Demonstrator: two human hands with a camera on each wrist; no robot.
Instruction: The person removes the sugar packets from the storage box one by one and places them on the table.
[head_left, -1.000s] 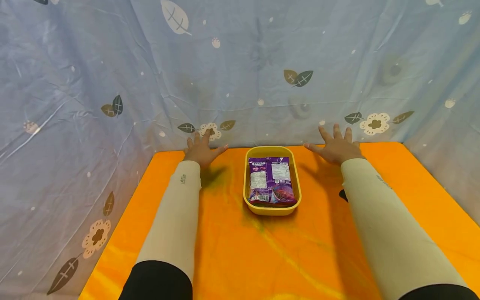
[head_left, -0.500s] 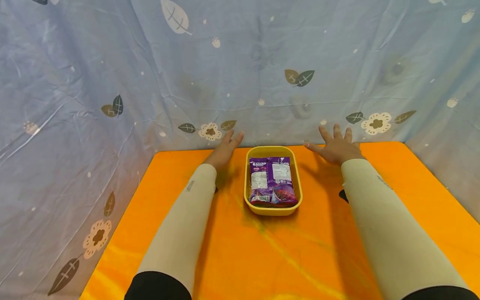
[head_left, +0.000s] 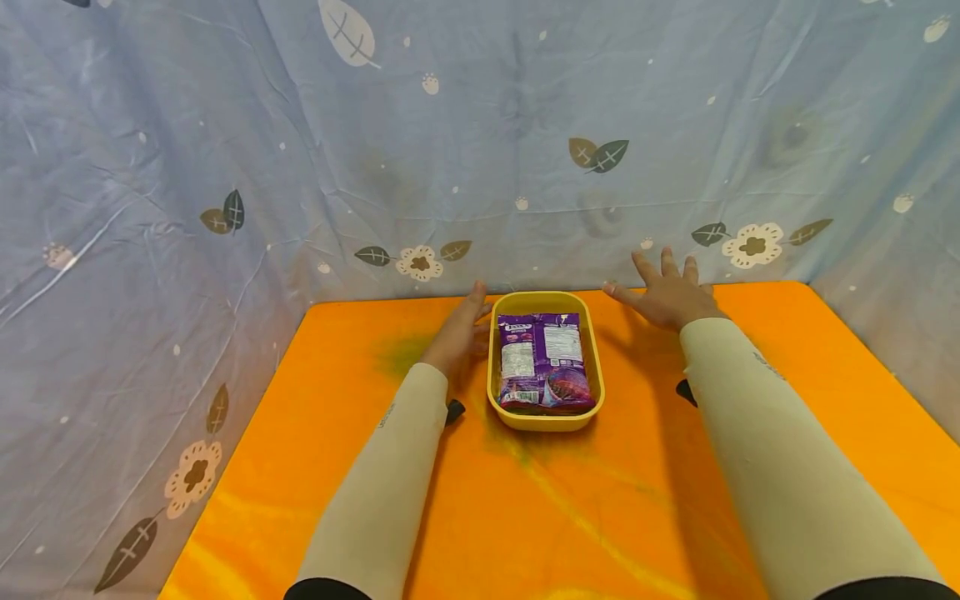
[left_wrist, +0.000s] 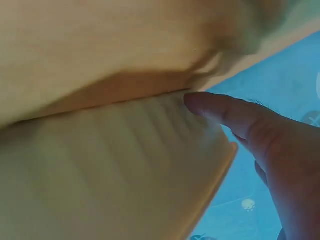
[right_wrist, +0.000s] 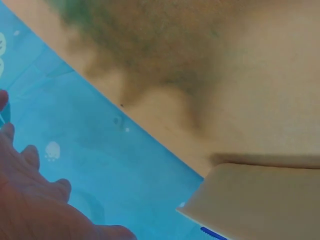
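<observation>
Standing on orange surface (head_left: 570, 517): yellow tub (head_left: 545, 423), purple packet (head_left: 545, 362) inside, long axis front to back. Left hand (head_left: 459, 335) nearer, visible fingers near straight, gripping nothing, just beside tub's left wall; contact not confirmed. Right hand (head_left: 670, 298) apart, fingers spread, holding nothing. Tub lies right of left hand, left and nearside of right hand.

At the centre of the head view, your glossy purple rectangular plastic packet (head_left: 546, 363) carries white brand lettering (head_left: 517, 327), pale print panels (head_left: 562, 343) and a barcode (head_left: 522, 397), all too small to read. Dark lettering on your beige fabric left sleeve (head_left: 378, 487), lower left, and beige fabric right sleeve (head_left: 797, 467), lower right, is equally illegible.
</observation>
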